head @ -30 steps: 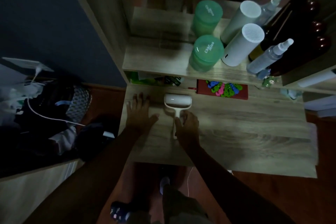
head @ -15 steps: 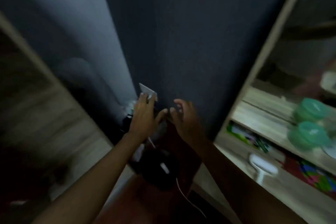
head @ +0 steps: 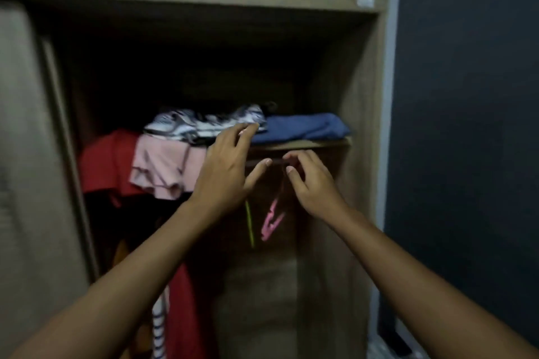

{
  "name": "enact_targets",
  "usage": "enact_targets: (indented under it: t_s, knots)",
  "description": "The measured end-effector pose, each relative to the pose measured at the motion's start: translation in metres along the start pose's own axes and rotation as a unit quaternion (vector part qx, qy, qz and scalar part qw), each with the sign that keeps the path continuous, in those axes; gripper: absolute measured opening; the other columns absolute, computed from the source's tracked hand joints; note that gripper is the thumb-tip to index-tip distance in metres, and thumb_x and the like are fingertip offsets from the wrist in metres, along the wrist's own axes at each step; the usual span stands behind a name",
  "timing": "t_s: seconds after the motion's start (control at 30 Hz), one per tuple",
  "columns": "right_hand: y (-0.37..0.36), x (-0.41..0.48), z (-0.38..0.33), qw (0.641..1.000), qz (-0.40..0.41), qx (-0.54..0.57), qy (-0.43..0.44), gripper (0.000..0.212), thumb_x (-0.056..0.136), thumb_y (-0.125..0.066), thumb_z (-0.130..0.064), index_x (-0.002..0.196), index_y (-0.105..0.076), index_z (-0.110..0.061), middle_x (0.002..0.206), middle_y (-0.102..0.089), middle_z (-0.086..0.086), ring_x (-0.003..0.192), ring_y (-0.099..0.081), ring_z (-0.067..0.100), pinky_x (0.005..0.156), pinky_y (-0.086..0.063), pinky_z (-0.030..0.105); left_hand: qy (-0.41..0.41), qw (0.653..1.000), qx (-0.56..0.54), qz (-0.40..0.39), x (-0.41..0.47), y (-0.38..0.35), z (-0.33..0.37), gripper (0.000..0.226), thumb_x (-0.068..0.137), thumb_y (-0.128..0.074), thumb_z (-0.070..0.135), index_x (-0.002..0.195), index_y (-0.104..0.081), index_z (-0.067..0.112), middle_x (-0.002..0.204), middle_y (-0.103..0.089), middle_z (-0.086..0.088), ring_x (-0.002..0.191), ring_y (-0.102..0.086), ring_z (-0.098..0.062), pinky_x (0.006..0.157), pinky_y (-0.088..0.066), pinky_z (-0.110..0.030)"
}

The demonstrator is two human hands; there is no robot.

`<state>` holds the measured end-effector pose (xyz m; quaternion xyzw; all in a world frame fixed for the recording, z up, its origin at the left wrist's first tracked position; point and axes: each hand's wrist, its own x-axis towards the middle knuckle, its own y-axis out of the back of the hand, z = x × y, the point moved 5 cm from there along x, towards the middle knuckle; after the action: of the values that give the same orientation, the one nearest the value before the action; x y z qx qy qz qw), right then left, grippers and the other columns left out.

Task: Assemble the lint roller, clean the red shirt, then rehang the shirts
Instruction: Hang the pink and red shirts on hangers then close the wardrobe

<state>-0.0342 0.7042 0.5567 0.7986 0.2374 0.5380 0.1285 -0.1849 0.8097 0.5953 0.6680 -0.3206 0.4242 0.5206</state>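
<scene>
I face an open wardrobe (head: 361,96). My left hand (head: 226,167) is raised in front of the shelf edge, fingers spread and holding nothing. My right hand (head: 309,181) hovers just right of it near the hanging rail (head: 275,161), fingers loosely curled and empty. A red shirt (head: 182,318) hangs low at the left, beside a striped garment (head: 159,329). Another red cloth (head: 106,163) drapes over the shelf at the left. A pink hanger (head: 271,220) and a yellow-green hanger (head: 249,223) dangle below the rail. The lint roller is out of view.
On the shelf lie a pink garment (head: 163,167), a patterned black-and-white one (head: 204,124) and a folded blue one (head: 303,127). A sliding door (head: 32,172) stands at the left. A dark blue wall (head: 466,125) fills the right side.
My view swung from the desk, where my right hand lay on the lint roller's handle, to the wardrobe. Both hands left the desk empty and rose toward the rail.
</scene>
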Motion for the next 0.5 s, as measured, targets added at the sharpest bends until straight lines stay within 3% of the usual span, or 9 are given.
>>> enact_targets:
  t_s: [0.17, 0.23, 0.3, 0.4, 0.5]
  knots:
    - [-0.045, 0.088, -0.050, 0.998, -0.019, -0.035, 0.049, 0.030, 0.097, -0.054, -0.025, 0.126, -0.057, -0.021, 0.125, -0.055, 0.001, 0.117, -0.050, 0.018, 0.102, -0.043, 0.040, 0.007, 0.990, 0.126, -0.058, 0.039, 0.032, -0.089, 0.083, 0.083, -0.044, 0.072, 0.145, -0.044, 0.018, 0.142, -0.049, -0.011, 0.130, -0.045, -0.030, 0.099, -0.047, -0.048]
    - [-0.054, 0.117, -0.068, 0.993, -0.033, -0.094, 0.065, 0.039, 0.092, -0.059, -0.036, 0.130, -0.053, -0.029, 0.129, -0.050, -0.002, 0.122, -0.043, 0.018, 0.102, -0.036, 0.038, 0.042, 0.979, 0.152, -0.132, 0.051, 0.036, -0.119, 0.100, 0.071, -0.038, 0.085, 0.148, -0.040, 0.022, 0.146, -0.046, -0.009, 0.132, -0.043, -0.030, 0.099, -0.048, -0.047]
    - [-0.060, 0.142, -0.078, 0.984, -0.071, -0.145, 0.075, 0.056, 0.083, -0.066, -0.049, 0.135, -0.047, -0.037, 0.135, -0.045, -0.003, 0.127, -0.037, 0.018, 0.102, -0.030, 0.039, 0.083, 0.957, 0.175, -0.217, 0.059, 0.032, -0.147, 0.108, 0.064, -0.044, 0.089, 0.151, -0.035, 0.026, 0.149, -0.042, -0.006, 0.133, -0.042, -0.030, 0.100, -0.046, -0.047]
    - [-0.070, 0.169, -0.078, 0.961, -0.168, -0.201, 0.088, 0.075, 0.072, -0.072, -0.062, 0.139, -0.043, -0.042, 0.139, -0.041, -0.002, 0.130, -0.034, 0.021, 0.102, -0.030, 0.043, 0.107, 0.942, 0.160, -0.274, 0.066, 0.025, -0.170, 0.094, 0.069, -0.066, 0.076, 0.145, -0.044, 0.026, 0.138, -0.051, -0.006, 0.124, -0.051, -0.031, 0.099, -0.047, -0.044]
    - [-0.074, 0.189, -0.072, 0.936, -0.254, -0.221, 0.100, 0.081, 0.069, -0.076, -0.063, 0.139, -0.041, -0.042, 0.136, -0.044, -0.001, 0.130, -0.036, 0.023, 0.104, -0.031, 0.047, 0.107, 0.953, 0.107, -0.263, 0.079, 0.027, -0.181, 0.064, 0.079, -0.069, 0.056, 0.131, -0.060, 0.020, 0.119, -0.064, -0.010, 0.110, -0.062, -0.029, 0.091, -0.050, -0.035]
